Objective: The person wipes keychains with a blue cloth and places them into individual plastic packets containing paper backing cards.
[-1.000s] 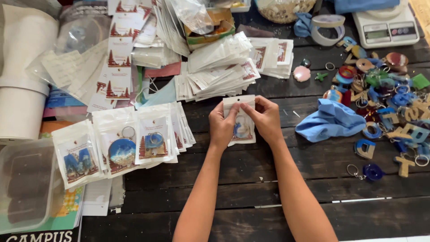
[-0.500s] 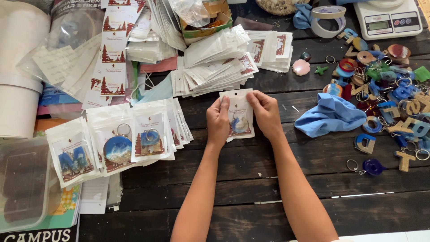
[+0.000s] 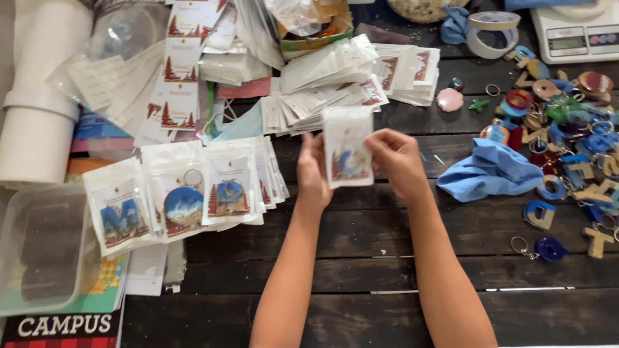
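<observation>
Clear plastic packet (image 3: 348,147) w/ a printed card and a keychain inside, held up over the dark wood table (image 3: 361,238), between both hands. Left hand (image 3: 314,169) pinches its left edge, right hand (image 3: 396,161) its right edge, fingers closed on it. Looks like the sealing/checking step; next prob. needs laying it flat w/ the packed packets (image 3: 184,196) at left.

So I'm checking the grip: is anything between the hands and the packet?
Nothing visible. The left hand and right hand pinch the packet directly by its side edges, holding it above the dark table, apart from the stacks behind it.
</observation>
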